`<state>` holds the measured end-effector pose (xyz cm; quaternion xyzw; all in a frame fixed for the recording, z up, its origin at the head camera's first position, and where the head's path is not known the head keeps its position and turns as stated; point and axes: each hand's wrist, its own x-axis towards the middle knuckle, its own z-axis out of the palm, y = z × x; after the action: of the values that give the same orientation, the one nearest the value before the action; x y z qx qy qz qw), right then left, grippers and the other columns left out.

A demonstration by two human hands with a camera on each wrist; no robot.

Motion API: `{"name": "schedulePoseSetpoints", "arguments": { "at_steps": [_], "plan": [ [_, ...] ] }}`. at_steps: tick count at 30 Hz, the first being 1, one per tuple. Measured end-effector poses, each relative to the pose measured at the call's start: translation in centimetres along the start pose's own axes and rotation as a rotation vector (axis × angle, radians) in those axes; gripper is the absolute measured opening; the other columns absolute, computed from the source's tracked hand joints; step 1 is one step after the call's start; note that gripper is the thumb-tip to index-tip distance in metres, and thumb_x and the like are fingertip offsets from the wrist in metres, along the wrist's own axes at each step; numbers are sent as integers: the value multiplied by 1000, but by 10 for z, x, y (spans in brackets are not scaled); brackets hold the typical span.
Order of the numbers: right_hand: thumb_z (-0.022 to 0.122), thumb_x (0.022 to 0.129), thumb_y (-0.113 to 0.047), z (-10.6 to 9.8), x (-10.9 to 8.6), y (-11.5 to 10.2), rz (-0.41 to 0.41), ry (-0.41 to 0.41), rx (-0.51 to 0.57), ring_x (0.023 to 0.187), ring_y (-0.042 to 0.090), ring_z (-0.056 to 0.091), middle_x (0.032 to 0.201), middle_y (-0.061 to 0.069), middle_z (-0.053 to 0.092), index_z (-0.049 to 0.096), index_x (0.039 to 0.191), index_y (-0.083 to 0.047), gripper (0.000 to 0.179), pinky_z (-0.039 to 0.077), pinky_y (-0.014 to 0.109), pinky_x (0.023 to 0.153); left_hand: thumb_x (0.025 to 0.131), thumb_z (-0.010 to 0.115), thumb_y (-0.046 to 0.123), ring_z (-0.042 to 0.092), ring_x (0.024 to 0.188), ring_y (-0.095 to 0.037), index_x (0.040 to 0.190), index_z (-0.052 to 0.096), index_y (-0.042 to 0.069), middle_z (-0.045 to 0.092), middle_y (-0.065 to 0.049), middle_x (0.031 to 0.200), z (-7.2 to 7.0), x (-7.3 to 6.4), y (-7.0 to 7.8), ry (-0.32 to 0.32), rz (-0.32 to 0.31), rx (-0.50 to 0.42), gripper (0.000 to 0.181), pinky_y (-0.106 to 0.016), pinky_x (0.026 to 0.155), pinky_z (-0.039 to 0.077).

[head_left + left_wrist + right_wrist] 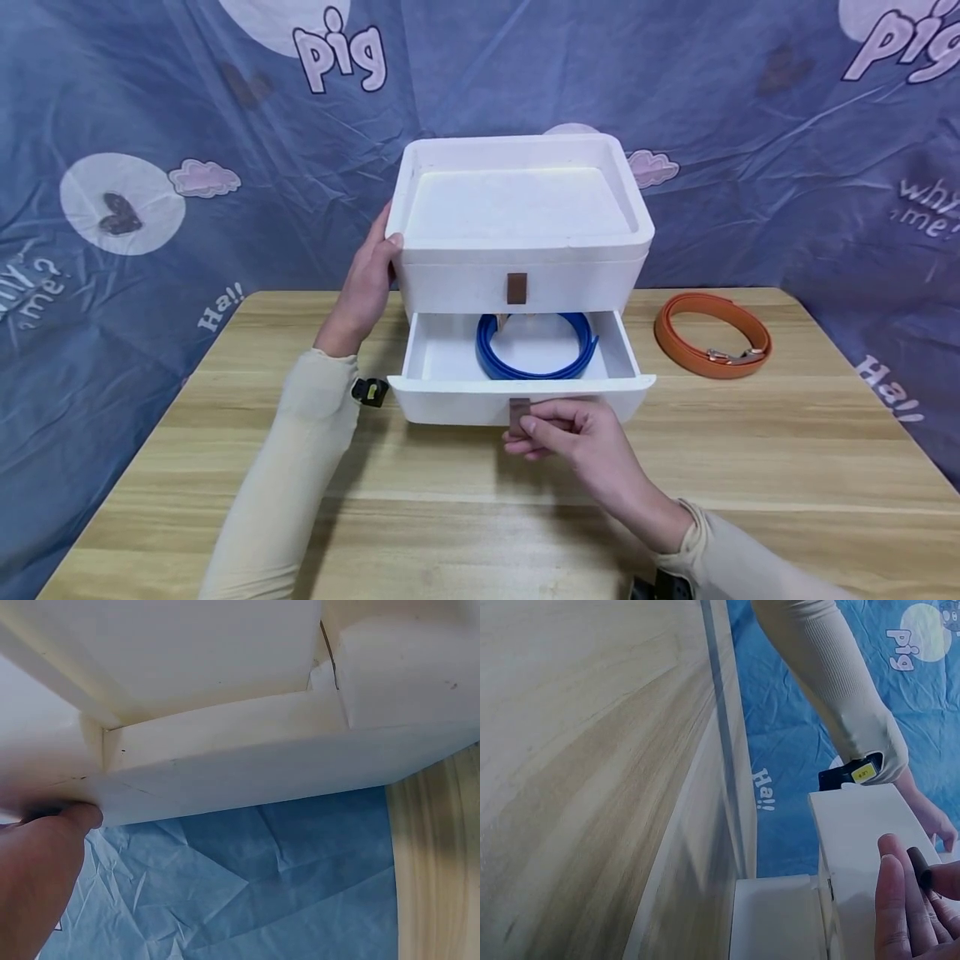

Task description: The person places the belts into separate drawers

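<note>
A white two-drawer box (517, 200) with a shallow tray top stands on the table. Its lower drawer (450, 354) is pulled out and has a coiled blue belt (540, 371) lying in it. At the front of that drawer, my right hand (577, 433) pinches the brown pull tab (519, 408) between thumb and fingers; the tab (919, 864) also shows in the right wrist view. My left hand (367, 279) lies along the box's left side, its thumb (82, 816) at the edge. The upper drawer (450, 287), with its own brown tab (517, 288), is closed.
To the right of the box, a coiled orange belt (712, 362) with a metal buckle lies on the wooden table (450, 533). A blue printed cloth (480, 67) hangs behind the table and along both sides.
</note>
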<state>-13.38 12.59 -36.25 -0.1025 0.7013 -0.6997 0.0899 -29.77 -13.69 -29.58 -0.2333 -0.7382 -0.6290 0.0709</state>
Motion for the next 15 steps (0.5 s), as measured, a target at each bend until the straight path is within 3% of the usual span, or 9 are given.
{"name": "schedulePoseSetpoints", "arguments": {
  "at_steps": [15],
  "plan": [
    [63,94,-3,-2,4,2,8,5,-11,85,32,71,92,17,72,67,105,12,19,55,41,72,101,33,28,46,118,-27,158,21,19,37,-11,148,-1,-1,-2,-13,24,-21,60,-47,99,36]
  ]
}}
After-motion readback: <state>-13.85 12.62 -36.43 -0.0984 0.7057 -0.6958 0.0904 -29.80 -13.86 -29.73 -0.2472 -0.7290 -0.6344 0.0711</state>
